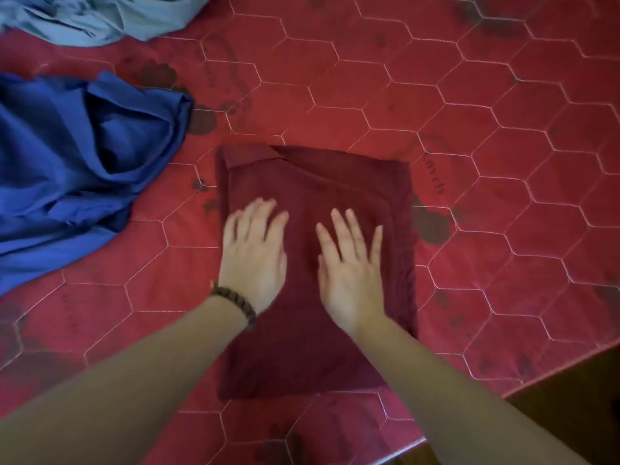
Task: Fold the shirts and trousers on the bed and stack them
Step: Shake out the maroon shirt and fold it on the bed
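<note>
A maroon shirt, folded into a flat rectangle with its collar at the far left corner, lies mid-bed on a red quilted mattress stitched in pale hexagons. The left hand, with a beaded bracelet at its wrist, and the right hand rest flat on it, fingers spread; the left looks blurred. A crumpled blue garment lies left, a grey-blue one far left. The mattress edge runs near right, open quilt beyond.
</note>
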Demonstrator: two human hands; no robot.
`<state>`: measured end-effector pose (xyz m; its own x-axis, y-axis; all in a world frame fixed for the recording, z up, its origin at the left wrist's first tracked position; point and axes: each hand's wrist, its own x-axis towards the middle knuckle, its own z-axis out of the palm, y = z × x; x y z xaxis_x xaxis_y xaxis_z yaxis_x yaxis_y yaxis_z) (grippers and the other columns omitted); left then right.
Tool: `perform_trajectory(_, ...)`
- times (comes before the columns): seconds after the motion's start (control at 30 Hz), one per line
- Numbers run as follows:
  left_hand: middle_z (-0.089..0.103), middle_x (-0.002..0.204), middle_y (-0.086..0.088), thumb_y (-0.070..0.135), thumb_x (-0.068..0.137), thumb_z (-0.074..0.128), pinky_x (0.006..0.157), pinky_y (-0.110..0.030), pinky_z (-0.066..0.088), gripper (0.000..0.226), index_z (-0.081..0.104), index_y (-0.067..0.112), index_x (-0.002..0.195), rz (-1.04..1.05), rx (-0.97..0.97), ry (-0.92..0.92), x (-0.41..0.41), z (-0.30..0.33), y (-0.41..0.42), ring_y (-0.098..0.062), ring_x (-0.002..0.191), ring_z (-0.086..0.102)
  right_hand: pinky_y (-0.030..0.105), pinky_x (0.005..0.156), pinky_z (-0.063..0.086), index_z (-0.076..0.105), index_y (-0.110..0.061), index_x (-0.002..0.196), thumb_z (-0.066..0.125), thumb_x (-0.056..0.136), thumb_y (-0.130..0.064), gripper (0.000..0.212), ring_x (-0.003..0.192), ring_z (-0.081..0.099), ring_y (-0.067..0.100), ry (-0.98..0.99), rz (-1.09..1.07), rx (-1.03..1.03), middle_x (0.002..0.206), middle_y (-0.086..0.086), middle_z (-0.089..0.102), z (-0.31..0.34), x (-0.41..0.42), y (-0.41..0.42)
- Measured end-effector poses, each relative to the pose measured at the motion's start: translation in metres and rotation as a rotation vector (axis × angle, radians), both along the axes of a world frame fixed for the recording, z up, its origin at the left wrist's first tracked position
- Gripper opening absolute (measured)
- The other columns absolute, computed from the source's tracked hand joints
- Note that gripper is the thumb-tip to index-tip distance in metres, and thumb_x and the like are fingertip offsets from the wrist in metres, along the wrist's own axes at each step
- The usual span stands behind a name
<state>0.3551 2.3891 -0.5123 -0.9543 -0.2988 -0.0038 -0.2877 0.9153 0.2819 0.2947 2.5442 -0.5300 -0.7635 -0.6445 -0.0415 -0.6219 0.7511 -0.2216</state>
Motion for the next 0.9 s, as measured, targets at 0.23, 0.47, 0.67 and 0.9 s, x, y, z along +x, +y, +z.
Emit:
perform_trajectory(0.23,0.026,0.158,-0.009,0.041,0.094,0.033,0.121,-0.047,0.010,0.061,0.033,0.015,0.149,-0.169,-0.076,-0.262,0.044,-0.043,0.024,-0.027,0.148,0.018,0.060,0.117,0.008,0.028,-0.026,0.151,0.033,0.099,-0.043,0.055,0.149,0.013,0.024,-0.115,0.067,0.097,0.159,0.005,0.023,-0.029,0.031,0.001)
perform_trajectory(0.47,0.011,0.162,-0.007,0.049,0.095,0.032,0.120,-0.050,0.009,0.067,0.016,0.024,0.155,-0.222,-0.089,-0.228,0.082,-0.046,0.006,-0.025,0.150,0.005,0.060,0.117,0.005,0.024,-0.027,0.153,0.032,0.098,-0.047,0.059,0.150,0.008,0.021,-0.057,0.059,0.165,0.162,0.002,0.015,-0.026,0.031,0.072)
perform_trajectory(0.67,0.014,0.162,-0.005,0.047,0.097,0.029,0.120,-0.050,0.011,0.062,0.018,0.025,0.154,-0.283,-0.091,-0.232,0.100,-0.046,-0.007,-0.024,0.150,0.008,0.057,0.118,0.009,0.024,-0.026,0.152,0.031,0.099,-0.046,0.057,0.149,0.010,0.020,-0.071,0.082,0.196,0.161,0.002,0.016,-0.025,0.037,0.094)
perform_trajectory(0.9,0.024,0.159,-0.006,-0.006,0.069,0.050,0.120,-0.048,0.003,0.086,0.029,0.012,0.150,-0.405,-0.198,-0.130,0.107,-0.025,-0.045,-0.026,0.149,0.011,0.055,0.118,0.012,0.021,-0.026,0.153,0.043,0.083,-0.004,0.076,0.149,0.013,0.022,-0.022,0.193,0.129,0.161,0.002,0.019,0.006,-0.004,0.143)
